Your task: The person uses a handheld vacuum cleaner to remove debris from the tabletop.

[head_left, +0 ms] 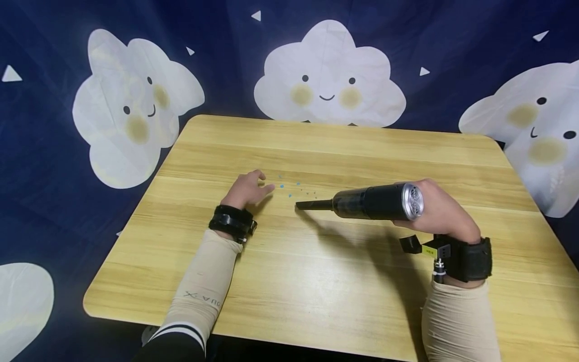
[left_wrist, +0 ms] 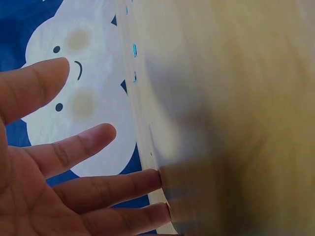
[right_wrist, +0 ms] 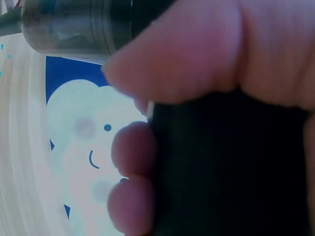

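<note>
In the right wrist view, I see the thumb [right_wrist: 172,69] and curled fingers [right_wrist: 132,204] of the right hand [head_left: 436,208] clamped round the black handle [right_wrist: 226,162] of a handheld vacuum cleaner [head_left: 373,202]. The left hand [head_left: 248,190] grips nothing: its fingers [left_wrist: 78,150] are spread apart from one another and from the thumb, with two fingertips at the surface of the wood-grain table [left_wrist: 256,64]; I cannot tell whether they press on it.

The vacuum cleaner lies across the head view to the right of centre, above the table, its silver vented end [head_left: 412,201] beside the right hand and its narrow black nozzle [head_left: 314,205] directed toward the left hand. I cannot tell whether the nozzle tip touches the tabletop. Just beyond that tip, small blue scraps [head_left: 282,186] and tiny dark crumbs [head_left: 308,193] lie scattered on the wood, the scraps near the left thumb.

Farther out, I note a black band on each wrist, left [head_left: 232,221] and right [head_left: 472,259], the latter bearing a small yellow-labelled box [head_left: 436,250]. Beige sleeves [head_left: 461,322] cover both forearms. Behind the table hangs a navy backdrop [head_left: 217,25] printed with smiling white clouds [head_left: 327,63] and small white triangles [head_left: 257,16].
</note>
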### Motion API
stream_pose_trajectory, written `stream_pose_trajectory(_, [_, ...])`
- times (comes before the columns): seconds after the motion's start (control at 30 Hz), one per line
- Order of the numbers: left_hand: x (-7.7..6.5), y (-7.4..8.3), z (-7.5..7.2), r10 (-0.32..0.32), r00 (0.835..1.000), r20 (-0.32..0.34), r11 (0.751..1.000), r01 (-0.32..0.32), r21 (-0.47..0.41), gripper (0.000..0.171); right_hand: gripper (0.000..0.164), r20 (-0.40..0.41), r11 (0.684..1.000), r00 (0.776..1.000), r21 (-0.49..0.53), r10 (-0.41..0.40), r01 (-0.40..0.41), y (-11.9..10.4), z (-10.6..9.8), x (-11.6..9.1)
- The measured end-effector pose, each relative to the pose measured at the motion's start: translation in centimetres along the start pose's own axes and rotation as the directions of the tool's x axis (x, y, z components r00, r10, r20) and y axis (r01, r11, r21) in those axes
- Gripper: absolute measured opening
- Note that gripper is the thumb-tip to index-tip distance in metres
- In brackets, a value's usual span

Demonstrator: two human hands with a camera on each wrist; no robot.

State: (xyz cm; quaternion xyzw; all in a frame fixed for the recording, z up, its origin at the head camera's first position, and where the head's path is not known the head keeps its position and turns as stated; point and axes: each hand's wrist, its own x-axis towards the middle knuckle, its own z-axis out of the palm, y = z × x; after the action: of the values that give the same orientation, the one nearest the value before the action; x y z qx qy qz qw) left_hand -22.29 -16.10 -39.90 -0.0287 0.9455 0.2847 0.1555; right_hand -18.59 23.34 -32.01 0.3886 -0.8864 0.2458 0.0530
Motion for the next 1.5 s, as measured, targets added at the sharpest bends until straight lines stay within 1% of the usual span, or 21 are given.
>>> stream_pose_trajectory(0.17, [0.07, -0.02, 0.02, -0.002, 1.000, 0.003, 1.000, 0.002, 0.000, 0.053, 0.035, -0.002, 1.000, 1.000, -0.001, 0.006, -0.006, 0.11, 0.01, 0.03])
stream_pose_trajectory(0.43, [0.11, -0.01, -0.06, 0.000, 1.000, 0.008, 1.000, 0.000, 0.005, 0.053, 0.034, -0.004, 0.999, 0.999, 0.001, 0.037, -0.037, 0.17, -0.03, 0.11])
stream_pose_trajectory(0.73, [-0.01, 0.01, -0.05, -0.007, 1.000, 0.004, 1.000, 0.007, -0.011, 0.053, 0.035, -0.021, 1.000, 1.000, -0.007, 0.021, -0.021, 0.24, 0.04, 0.20])
stream_pose_trajectory(1.27, [-0.03, -0.11, -0.09, 0.001, 1.000, 0.004, 1.000, -0.001, -0.009, 0.054, 0.033, -0.016, 1.000, 1.000, 0.010, 0.025, -0.025, 0.30, 0.32, 0.31])
stream_pose_trajectory(1.5, [0.02, -0.05, -0.08, 0.007, 1.000, -0.001, 1.000, -0.007, -0.009, 0.053, 0.034, -0.014, 1.000, 1.000, 0.002, 0.028, -0.028, 0.23, 0.32, 0.31])
